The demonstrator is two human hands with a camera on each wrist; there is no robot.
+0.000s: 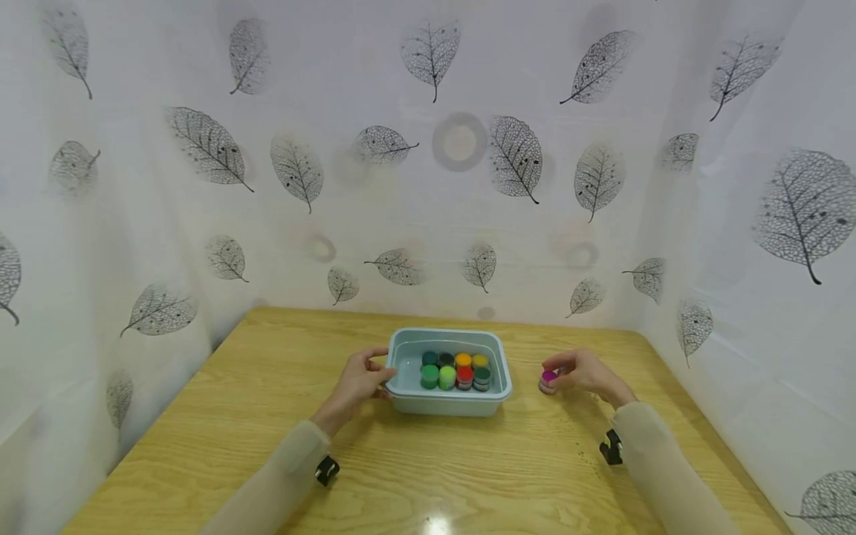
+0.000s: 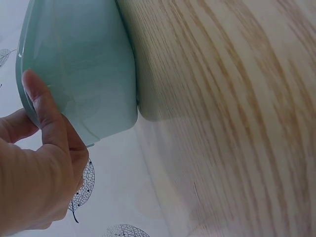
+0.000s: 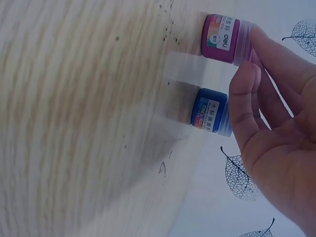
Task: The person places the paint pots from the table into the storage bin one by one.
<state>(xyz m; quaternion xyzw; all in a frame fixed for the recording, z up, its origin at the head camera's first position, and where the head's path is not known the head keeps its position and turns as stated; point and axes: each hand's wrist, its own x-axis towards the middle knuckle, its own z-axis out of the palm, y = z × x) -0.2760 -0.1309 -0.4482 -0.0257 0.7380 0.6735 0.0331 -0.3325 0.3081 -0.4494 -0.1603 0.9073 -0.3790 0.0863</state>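
In the head view, a pale blue plastic tub (image 1: pixel 444 407) stands on the table, with several small paint jars (image 1: pixel 446 377) in it. My left hand (image 1: pixel 357 383) grips the tub's left rim, and the left wrist view has the thumb (image 2: pixel 42 101) along its outer wall. To the right of the tub, my right hand (image 1: pixel 585 375) pinches a magenta paint jar (image 1: pixel 548 381) by its clear lid. The right wrist view shows a blue paint jar (image 3: pixel 210 111) upright beside the magenta one, below the palm. In the head view the right hand hides it.
The wooden table (image 1: pixel 435 461) has small dark specks near the right arm. A white curtain (image 1: pixel 428 215) with leaf prints hangs behind it and along both sides. Inside the tub, the jars have green, black, orange, yellow and red colours.
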